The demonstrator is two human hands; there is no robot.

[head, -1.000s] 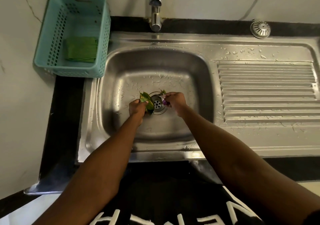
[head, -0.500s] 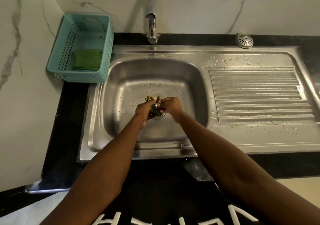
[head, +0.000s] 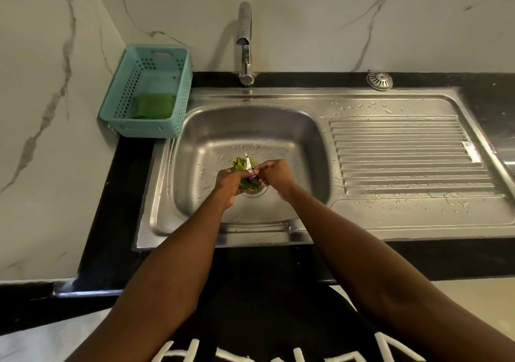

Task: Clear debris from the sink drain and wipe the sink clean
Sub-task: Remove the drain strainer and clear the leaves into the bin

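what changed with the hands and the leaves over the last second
The two hands drew together over the drain: a second ago they picked at leaves on either side of it, with the grate showing between them. Now the left hand grips the gathered green leaves, and the right hand pinches in against the bunch, covering most of the drain. The teal basket, its green cloth, the tap and the strainer stayed put.

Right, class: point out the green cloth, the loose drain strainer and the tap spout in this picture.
green cloth [head: 154, 105], head view, middle of the folded cloth in the basket.
drain strainer [head: 379, 80], head view, centre of its domed top.
tap spout [head: 244, 21], head view, upper curved part.
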